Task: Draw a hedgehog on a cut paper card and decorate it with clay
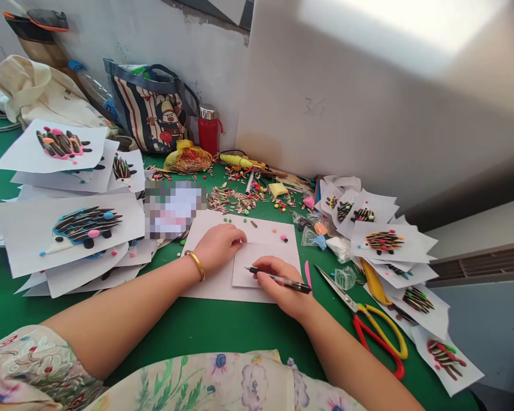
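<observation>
A small blank white card [244, 274] lies on a larger white sheet [209, 290] in front of me. My right hand [285, 285] is closed around a black gel pen [289, 282], its tip pointing left just over the card. My left hand [218, 248], with a gold bangle [195, 265] at the wrist, has its fingers bent together at the card's upper left corner; the fingertips are partly hidden. Small green balls [229, 220], a sunflower seed [253, 224] and a pink ball [284, 236] sit on the sheet's far part.
Cards with seed hedgehogs are piled at left [131, 220] and right [405, 234]. Scissors [360, 311] with red and yellow handles lie right of the sheet. Loose seeds [229, 200], a red flask [208, 131] and a striped bag [148, 108] stand or lie behind.
</observation>
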Demonstrator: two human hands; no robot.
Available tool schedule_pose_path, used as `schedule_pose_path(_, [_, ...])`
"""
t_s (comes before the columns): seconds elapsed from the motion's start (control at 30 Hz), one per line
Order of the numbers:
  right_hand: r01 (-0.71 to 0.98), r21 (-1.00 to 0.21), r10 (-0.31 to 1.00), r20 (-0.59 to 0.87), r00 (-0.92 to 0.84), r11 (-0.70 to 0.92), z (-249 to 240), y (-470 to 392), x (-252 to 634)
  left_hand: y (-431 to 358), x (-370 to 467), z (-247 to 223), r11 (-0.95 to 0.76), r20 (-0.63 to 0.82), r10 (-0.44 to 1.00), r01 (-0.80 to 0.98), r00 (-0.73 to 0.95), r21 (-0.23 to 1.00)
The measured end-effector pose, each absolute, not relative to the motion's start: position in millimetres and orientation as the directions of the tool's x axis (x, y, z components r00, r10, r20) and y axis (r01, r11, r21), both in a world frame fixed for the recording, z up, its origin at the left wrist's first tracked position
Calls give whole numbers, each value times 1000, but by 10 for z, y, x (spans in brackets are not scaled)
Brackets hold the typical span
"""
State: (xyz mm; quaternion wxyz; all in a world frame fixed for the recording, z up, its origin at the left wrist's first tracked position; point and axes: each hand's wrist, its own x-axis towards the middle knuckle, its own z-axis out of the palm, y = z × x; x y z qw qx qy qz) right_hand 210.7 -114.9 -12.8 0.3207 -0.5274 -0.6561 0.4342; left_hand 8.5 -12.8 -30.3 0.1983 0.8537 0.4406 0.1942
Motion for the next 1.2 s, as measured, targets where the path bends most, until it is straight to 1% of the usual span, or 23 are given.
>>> schedule_pose_path(0.07, [439, -894, 962, -33, -272, 93, -151, -1133, 2080, -127, 83, -310, -545, 164, 822, 670, 546, 504])
schedule_pose_path(0.2, [488, -868, 964, -47, -261, 90, -163, -1130, 2044, -155, 61, -275, -570, 162, 800, 648, 577, 506])
schedule_pose_path(0.4, [529, -848, 977, -78, -196, 38, -178, -1155, 2005, -220, 23, -174, -596, 67, 756, 642, 651, 483])
schedule_pose_path(0.53, [564, -824, 987, -39, -154, 56, -205, -1167, 1984, -219, 28, -165, -585, 47, 762, 656, 646, 477])
schedule_pose_path(0.67, [569, -817, 987, 1, -158, 92, -213, -1173, 1959, -216, 31, -173, -581, 46, 764, 656, 643, 481])
schedule_pose_path(1.2, [607, -784, 981, 8, -195, 127, -182, -1165, 1946, -227, 31, -149, -574, 34, 766, 660, 641, 485])
